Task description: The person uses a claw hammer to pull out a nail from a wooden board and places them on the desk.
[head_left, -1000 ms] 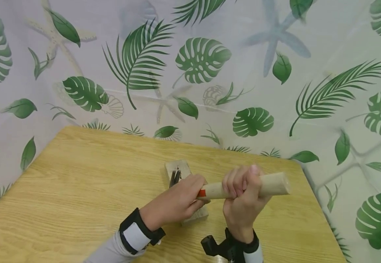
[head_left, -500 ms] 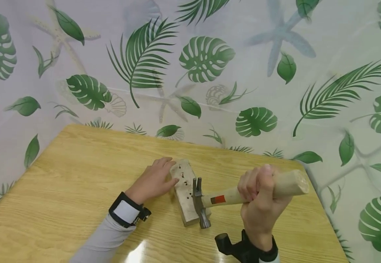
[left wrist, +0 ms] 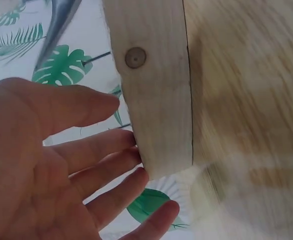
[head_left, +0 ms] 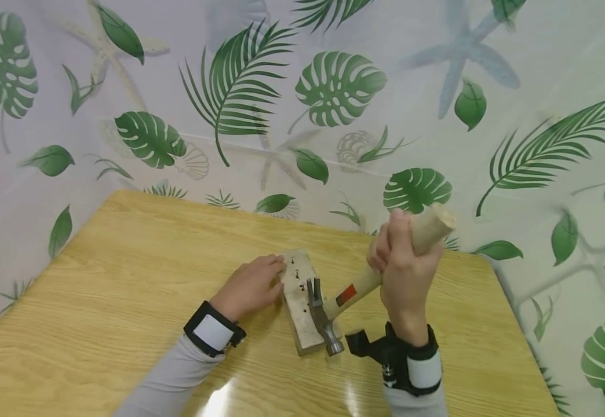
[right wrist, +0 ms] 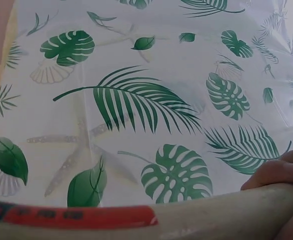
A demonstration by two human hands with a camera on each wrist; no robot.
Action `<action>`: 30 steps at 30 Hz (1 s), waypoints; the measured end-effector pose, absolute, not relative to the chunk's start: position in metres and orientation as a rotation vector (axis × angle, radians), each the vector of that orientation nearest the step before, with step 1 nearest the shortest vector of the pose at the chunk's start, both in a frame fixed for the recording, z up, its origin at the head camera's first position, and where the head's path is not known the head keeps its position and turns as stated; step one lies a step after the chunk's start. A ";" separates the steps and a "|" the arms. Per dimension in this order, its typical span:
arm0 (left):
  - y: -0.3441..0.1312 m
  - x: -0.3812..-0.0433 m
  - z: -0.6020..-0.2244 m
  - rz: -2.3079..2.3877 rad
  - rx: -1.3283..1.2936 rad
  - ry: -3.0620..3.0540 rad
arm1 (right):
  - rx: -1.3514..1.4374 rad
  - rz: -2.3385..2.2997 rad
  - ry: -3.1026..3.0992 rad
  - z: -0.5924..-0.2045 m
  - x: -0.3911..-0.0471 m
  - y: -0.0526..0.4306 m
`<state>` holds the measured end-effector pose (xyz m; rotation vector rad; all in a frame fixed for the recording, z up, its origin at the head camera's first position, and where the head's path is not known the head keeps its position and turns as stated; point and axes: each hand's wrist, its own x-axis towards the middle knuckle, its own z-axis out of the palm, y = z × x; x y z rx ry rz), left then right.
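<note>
My right hand (head_left: 407,269) grips the pale wooden handle of a claw hammer (head_left: 366,282), its grey head over the near part of a wooden block (head_left: 302,324). Whether the head touches the block cannot be told. Several nails (head_left: 297,274) stick up from the block's top, with small dark holes nearby. My left hand (head_left: 251,288) rests its fingertips against the block's far left edge; in the left wrist view its fingers (left wrist: 111,150) lie fairly straight along that edge, with a nail (left wrist: 97,58) jutting beyond. The right wrist view shows the handle's red label (right wrist: 86,218).
The block lies on a wood-grain table (head_left: 141,266). Behind the table hangs a white cloth (head_left: 261,87) printed with green leaves and starfish. A strapped camera mount (head_left: 367,344) sits on my right wrist, close to the hammer head.
My left hand has come off the hammer by its head and moved left to the block's edge. My right hand has risen, tilting the handle end upward.
</note>
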<state>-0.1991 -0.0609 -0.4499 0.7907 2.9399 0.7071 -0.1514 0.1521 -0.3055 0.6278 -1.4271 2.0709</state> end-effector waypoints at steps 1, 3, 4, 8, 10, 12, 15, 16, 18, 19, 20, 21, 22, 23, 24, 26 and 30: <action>-0.061 -0.199 -0.450 0.698 0.796 2.944 | 0.581 2.088 -1.500 -0.303 -0.157 0.149; -0.060 -0.199 -0.451 0.692 0.805 2.956 | 0.511 2.104 -1.649 -0.299 -0.169 0.143; -0.061 -0.199 -0.452 0.695 0.808 2.958 | 0.486 2.110 -1.714 -0.298 -0.175 0.140; -0.063 -0.199 -0.454 0.735 0.832 2.964 | 0.396 2.138 -1.927 -0.296 -0.198 0.127; -0.065 -0.200 -0.455 0.748 0.849 2.959 | 0.360 2.123 -2.010 -0.296 -0.207 0.121; -0.066 -0.201 -0.455 0.766 0.865 2.950 | 0.335 2.093 -2.054 -0.297 -0.213 0.116; -0.068 -0.203 -0.453 0.771 0.876 2.950 | 0.323 2.063 -2.078 -0.299 -0.222 0.109; -0.068 -0.203 -0.452 0.772 0.874 2.949 | 0.325 2.062 -2.085 -0.299 -0.225 0.108; -0.067 -0.203 -0.451 0.771 0.868 2.946 | 0.320 2.072 -2.097 -0.300 -0.232 0.105; -0.067 -0.203 -0.450 0.766 0.857 2.942 | 0.313 2.073 -2.108 -0.301 -0.236 0.104; -0.066 -0.203 -0.450 0.760 0.847 2.937 | 0.308 2.073 -2.120 -0.302 -0.239 0.102; -0.066 -0.203 -0.449 0.759 0.837 2.933 | 0.301 2.070 -2.128 -0.303 -0.242 0.101; -0.066 -0.202 -0.449 0.759 0.825 2.928 | 0.297 2.067 -2.130 -0.304 -0.245 0.099; -0.066 -0.202 -0.449 0.760 0.817 2.925 | 0.293 2.065 -2.127 -0.305 -0.247 0.098; -0.066 -0.201 -0.448 0.762 0.809 2.921 | 0.292 2.065 -2.115 -0.306 -0.249 0.097; -0.066 -0.201 -0.447 0.763 0.801 2.919 | 0.303 2.063 -2.071 -0.306 -0.251 0.095; -0.068 -0.200 -0.450 0.792 0.810 2.912 | 0.348 2.011 -1.948 -0.307 -0.250 0.093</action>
